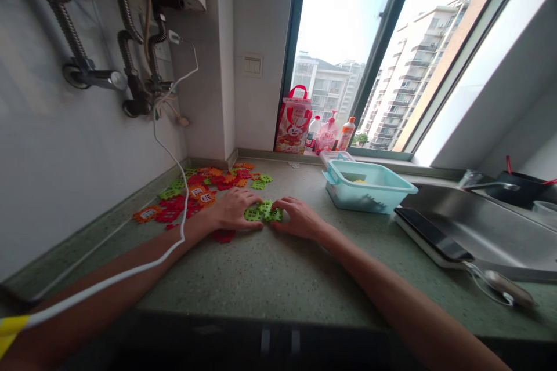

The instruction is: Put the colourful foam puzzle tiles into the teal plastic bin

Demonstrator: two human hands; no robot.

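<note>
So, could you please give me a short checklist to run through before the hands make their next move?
1. Left hand on the green pieces: ok, fingers at their left side.
2. Right hand on them too: ok, at their right side.
3. Green pieces locked together: cannot tell, the joint is too small to read.
4. White cable out of the way: not ok, it runs across the view of the left forearm.
5. Blue bin apart from the hands: ok, it stands beyond the right hand.
</note>
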